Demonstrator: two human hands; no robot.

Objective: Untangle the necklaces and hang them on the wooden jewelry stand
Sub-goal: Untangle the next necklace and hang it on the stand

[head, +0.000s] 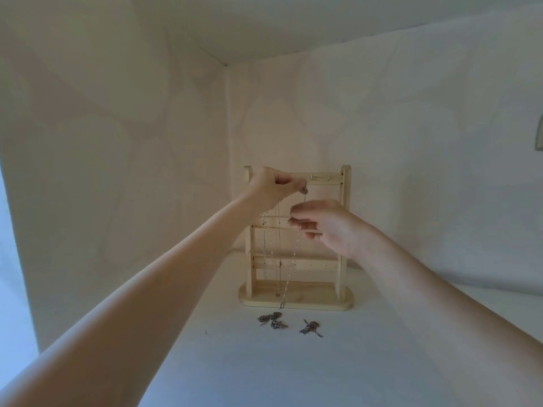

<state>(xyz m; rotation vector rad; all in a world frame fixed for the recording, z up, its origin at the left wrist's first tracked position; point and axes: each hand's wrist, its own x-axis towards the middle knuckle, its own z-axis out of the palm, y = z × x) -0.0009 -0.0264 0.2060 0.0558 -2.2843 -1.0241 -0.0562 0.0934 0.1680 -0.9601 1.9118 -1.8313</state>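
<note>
So the pale wooden jewelry stand [296,298] — a ladder-looking rack with an oval base and several crossbars — sits on a white table [293,371] in the corner of the white walls. The left hand [271,186] is up at the top crossbar, fingertips pinched tight on the end of a thin silver chain necklace [293,257], which hangs straight down the front of the stand with its bottom end just about reaching the base. The right hand [326,227] is a bit lower and to the right, fingers loosely curled near the same chain; whether it's actually holding the chain I can't tell, too blurry.

A couple of other thin chains [266,245] already hang down the left side of the stand. On the table just in front of the base are two small tangled clumps of silver necklaces [271,321] — a bigger one on the left, a smaller one a little apart on the right.
</note>
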